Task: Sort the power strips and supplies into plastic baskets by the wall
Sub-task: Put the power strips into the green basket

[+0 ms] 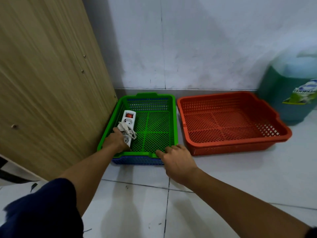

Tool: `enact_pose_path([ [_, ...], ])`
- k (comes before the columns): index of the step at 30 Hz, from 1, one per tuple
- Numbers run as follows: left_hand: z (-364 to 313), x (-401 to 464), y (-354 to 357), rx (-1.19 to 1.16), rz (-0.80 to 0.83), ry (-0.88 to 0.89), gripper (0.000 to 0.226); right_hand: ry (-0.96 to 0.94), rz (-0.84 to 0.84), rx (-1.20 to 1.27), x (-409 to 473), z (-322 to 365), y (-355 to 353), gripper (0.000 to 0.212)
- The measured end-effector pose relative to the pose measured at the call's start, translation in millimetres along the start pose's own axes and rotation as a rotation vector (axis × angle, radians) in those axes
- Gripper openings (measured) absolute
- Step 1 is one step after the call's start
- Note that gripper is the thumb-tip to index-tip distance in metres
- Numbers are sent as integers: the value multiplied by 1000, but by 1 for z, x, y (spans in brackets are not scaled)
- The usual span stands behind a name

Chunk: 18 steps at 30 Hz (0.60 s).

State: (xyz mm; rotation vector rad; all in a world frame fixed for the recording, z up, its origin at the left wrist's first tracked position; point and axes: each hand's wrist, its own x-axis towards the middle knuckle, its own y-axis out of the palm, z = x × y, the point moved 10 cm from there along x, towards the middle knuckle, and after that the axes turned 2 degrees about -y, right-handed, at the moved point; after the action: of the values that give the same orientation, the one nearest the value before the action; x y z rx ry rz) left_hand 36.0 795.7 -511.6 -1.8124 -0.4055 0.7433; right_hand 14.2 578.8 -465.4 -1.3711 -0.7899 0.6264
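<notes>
Soft, even indoor light; faint shadows on the floor tiles (137, 212); edges bend and blur, far-right jug (295, 93) smeared.

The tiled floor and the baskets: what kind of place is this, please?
Probably a utility or kitchen corner in a home. A white tiled floor meets a plain wall, a large jug of green dishwashing liquid stands beside the red basket, and a wooden cabinet side rises on the left.

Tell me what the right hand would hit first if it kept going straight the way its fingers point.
Probably the near rim of the green basket: the right hand points up-left at it, fingertips already at or just over that edge; depth is unclear.
</notes>
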Motion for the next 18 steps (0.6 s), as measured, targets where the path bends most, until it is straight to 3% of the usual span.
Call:
enact_pose_path([
  [4, -12, -7, -16, 362, -172, 12, 88, 1, 12, -1, 1, 0, 3, 42],
  [8, -24, -7, -21, 525, -232, 19, 49, 3, 38, -23, 2, -1, 8, 41],
  [10, -17, -1, -16, 468, -192, 9, 47, -6, 47, -6, 4, -1, 9, 40],
  [15, -1, -8, -15, 155, -52, -211, 78, -31, 90, 122, -8, -12, 22, 56],
  [18, -50, -33, -40, 11, -276, -119, 72, -22, 68, 134, -36, -33, 19, 66],
])
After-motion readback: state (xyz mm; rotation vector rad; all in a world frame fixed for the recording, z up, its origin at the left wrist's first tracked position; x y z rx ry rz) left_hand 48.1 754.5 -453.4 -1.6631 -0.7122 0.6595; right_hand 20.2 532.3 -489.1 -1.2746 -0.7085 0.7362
